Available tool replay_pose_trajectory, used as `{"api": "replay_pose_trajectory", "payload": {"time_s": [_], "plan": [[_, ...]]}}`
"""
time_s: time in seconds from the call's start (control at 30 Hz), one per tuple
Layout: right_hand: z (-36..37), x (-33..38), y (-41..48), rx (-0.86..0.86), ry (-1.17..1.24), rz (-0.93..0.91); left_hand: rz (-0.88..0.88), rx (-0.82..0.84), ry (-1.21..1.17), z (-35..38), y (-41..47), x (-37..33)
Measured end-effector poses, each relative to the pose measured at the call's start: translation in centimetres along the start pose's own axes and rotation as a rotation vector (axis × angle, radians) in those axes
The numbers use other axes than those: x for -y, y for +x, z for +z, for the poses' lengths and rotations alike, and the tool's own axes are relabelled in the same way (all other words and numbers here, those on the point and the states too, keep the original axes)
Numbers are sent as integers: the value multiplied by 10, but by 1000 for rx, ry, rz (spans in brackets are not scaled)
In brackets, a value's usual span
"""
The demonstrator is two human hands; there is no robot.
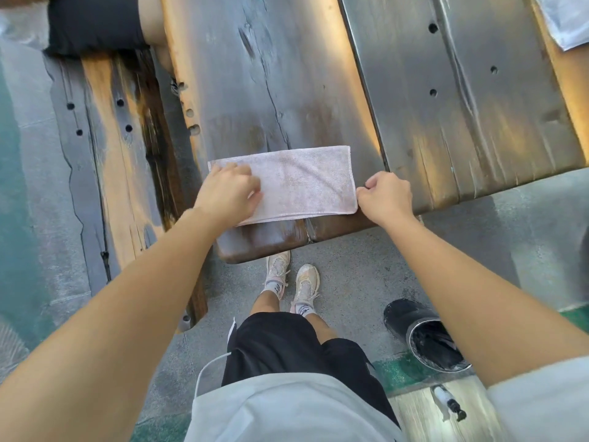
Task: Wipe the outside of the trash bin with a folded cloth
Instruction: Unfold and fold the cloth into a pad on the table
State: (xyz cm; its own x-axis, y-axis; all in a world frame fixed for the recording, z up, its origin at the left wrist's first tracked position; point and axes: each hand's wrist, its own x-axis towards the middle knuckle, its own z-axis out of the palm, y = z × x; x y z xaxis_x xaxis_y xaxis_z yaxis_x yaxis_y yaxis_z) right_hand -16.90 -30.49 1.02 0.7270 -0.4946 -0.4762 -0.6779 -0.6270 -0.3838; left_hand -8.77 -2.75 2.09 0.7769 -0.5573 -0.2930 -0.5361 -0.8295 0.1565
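A pale pink cloth [302, 180], folded into a long rectangle, lies flat on the near end of a dark wooden table [271, 90]. My left hand [228, 189] rests on the cloth's left end with the fingers curled over its edge. My right hand [387, 196] pinches the cloth's near right corner between thumb and fingers. A black trash bin [420, 333] with a dark liner stands on the ground at my lower right, partly hidden behind my right forearm.
A wooden bench [127, 173] runs along the table's left side, where another person's leg in black shorts [95, 27] sits at the top. A spray bottle [446, 401] lies on a wooden surface at bottom right. A white cloth [567, 17] shows at the top right corner.
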Motion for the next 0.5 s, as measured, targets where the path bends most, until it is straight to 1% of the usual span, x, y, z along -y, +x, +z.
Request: {"api": "replay_pose_trajectory", "payload": {"time_s": [0.13,0.23,0.3,0.4,0.5], "plan": [[5,2,-3,33,98,159,149,53,19,-13,68,-50],[9,5,-3,10,179,233,198,66,56,-15,106,-80],[14,7,-4,-10,196,237,187,65,-11,-11,125,-93],[21,7,-8,-30,194,231,135,101,-174,-2,143,-106],[21,7,-6,-41,189,240,112,138,-243,2,162,-113]]}}
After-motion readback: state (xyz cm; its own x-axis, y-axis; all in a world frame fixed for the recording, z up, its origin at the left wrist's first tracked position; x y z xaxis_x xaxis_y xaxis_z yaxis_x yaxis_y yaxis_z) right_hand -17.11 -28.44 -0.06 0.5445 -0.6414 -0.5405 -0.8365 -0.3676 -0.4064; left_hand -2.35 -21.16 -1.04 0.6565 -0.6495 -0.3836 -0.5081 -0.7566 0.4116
